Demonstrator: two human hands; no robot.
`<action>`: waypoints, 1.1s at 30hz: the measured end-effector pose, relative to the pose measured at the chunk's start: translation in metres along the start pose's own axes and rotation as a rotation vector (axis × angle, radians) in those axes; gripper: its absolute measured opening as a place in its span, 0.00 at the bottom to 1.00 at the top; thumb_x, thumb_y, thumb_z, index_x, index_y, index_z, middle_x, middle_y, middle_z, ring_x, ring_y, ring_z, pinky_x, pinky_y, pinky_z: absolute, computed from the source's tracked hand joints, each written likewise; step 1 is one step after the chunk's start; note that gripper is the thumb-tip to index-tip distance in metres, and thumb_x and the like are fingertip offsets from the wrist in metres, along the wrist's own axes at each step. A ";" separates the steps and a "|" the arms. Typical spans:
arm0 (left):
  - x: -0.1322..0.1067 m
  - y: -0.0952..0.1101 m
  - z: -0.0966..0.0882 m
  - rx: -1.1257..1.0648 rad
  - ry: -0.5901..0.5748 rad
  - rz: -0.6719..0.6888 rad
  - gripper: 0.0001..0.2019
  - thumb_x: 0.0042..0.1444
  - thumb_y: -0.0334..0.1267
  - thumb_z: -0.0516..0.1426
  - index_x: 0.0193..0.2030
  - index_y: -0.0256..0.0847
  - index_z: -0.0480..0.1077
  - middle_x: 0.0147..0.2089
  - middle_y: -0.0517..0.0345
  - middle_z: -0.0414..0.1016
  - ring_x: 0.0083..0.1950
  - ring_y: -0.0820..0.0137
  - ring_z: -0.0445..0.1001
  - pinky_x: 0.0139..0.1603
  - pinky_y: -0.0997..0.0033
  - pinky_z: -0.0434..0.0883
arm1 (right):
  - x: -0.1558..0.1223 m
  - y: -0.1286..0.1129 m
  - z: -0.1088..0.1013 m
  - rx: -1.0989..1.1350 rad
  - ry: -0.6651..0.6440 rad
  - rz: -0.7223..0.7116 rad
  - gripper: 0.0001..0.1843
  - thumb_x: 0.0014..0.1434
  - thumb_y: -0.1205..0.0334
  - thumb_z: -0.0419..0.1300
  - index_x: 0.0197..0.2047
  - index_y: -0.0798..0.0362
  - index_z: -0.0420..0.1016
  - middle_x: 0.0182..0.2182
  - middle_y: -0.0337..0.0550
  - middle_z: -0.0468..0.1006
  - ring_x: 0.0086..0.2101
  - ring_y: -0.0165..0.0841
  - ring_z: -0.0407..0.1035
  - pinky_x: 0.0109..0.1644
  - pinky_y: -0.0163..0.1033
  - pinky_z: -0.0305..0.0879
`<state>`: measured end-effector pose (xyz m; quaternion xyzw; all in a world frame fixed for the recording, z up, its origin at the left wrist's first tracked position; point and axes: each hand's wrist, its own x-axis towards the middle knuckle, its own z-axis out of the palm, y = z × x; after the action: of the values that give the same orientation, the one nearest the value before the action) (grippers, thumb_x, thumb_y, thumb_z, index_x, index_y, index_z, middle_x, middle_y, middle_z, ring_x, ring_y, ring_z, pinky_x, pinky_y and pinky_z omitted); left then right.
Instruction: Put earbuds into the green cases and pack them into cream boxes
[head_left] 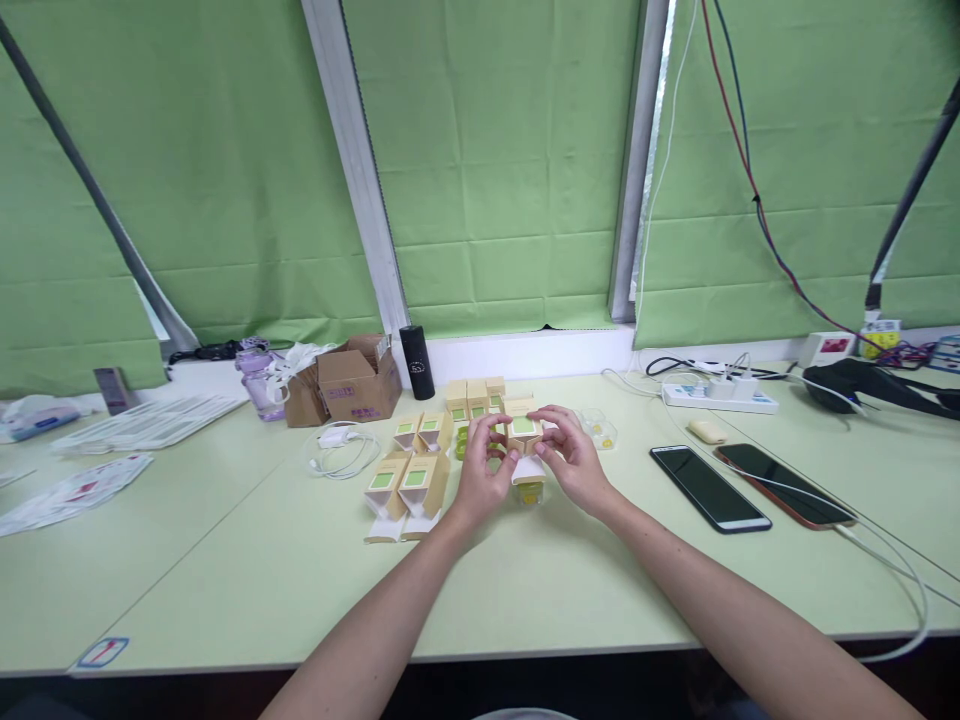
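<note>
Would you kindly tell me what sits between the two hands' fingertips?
In the head view, a small tan box sits between the left hand and right hand, held by both.

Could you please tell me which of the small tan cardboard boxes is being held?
The small tan cardboard box gripped between the left hand and right hand; the other boxes stand ungripped on the pale green table.

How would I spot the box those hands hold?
Over the pale table, near the middle, are the left hand and right hand. Between them is a small tan-and-green box; unlike the similar boxes to its left, both hands hold it.
</note>
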<state>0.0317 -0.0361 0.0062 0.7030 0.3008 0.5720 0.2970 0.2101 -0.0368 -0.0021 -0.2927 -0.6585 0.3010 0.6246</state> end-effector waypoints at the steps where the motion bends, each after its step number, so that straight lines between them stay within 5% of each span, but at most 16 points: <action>1: 0.000 0.000 -0.001 -0.012 -0.017 0.010 0.18 0.64 0.42 0.61 0.60 0.48 0.68 0.60 0.48 0.65 0.53 0.62 0.73 0.50 0.61 0.73 | 0.000 0.000 0.000 0.001 0.005 -0.001 0.17 0.66 0.50 0.64 0.58 0.41 0.76 0.60 0.48 0.63 0.39 0.33 0.74 0.52 0.49 0.77; 6: -0.001 0.001 -0.006 -0.056 -0.113 0.056 0.25 0.67 0.52 0.58 0.68 0.50 0.66 0.62 0.47 0.60 0.58 0.57 0.70 0.58 0.56 0.71 | 0.003 0.001 -0.001 -0.004 0.056 -0.012 0.16 0.67 0.52 0.64 0.57 0.42 0.76 0.59 0.48 0.65 0.39 0.33 0.74 0.48 0.46 0.76; 13: -0.002 -0.005 -0.005 -0.058 -0.224 0.056 0.43 0.56 0.57 0.67 0.75 0.54 0.57 0.65 0.46 0.55 0.65 0.50 0.63 0.66 0.48 0.66 | 0.004 0.005 -0.003 -0.023 0.095 0.005 0.17 0.67 0.54 0.63 0.58 0.43 0.75 0.60 0.48 0.66 0.38 0.32 0.75 0.46 0.44 0.76; 24: -0.001 -0.002 -0.002 -0.120 -0.101 -0.006 0.30 0.62 0.51 0.63 0.68 0.49 0.63 0.66 0.45 0.61 0.60 0.56 0.69 0.61 0.54 0.70 | 0.002 0.007 0.000 -0.035 0.051 -0.013 0.16 0.67 0.56 0.62 0.57 0.41 0.76 0.59 0.48 0.64 0.41 0.34 0.75 0.53 0.50 0.78; 33: 0.001 -0.004 -0.002 -0.210 -0.047 -0.074 0.29 0.60 0.53 0.65 0.63 0.46 0.65 0.55 0.46 0.71 0.55 0.58 0.74 0.56 0.57 0.72 | 0.000 0.007 0.000 0.049 0.004 0.011 0.19 0.66 0.54 0.66 0.59 0.38 0.78 0.59 0.47 0.62 0.42 0.34 0.76 0.57 0.53 0.77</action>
<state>0.0292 -0.0329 0.0041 0.6696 0.2580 0.5723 0.3970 0.2104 -0.0323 -0.0072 -0.2816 -0.6480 0.3196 0.6314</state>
